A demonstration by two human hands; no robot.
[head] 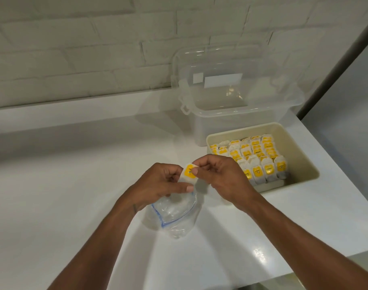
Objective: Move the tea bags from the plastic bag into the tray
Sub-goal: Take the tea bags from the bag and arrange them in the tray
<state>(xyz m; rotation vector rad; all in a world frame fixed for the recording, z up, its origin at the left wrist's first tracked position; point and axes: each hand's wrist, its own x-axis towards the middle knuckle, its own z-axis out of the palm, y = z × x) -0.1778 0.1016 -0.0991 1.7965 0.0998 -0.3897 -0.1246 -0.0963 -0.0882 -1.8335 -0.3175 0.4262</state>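
Observation:
Above the counter both my hands hold one tea bag (189, 173), white with a yellow tag. My left hand (161, 183) pinches its left and lower edge, and my right hand (219, 176) pinches its right side. Just below them the clear plastic bag (174, 214) with a blue zip line lies crumpled on the counter; no other tea bags show inside it. To the right stands the cream tray (300, 155), holding several rows of upright tea bags (256, 158) with yellow tags.
A clear plastic storage box (231, 109) with its lid leaning up behind it stands behind the tray against the white brick wall. The white counter (74, 174) ends at an edge on the right and at the near right corner.

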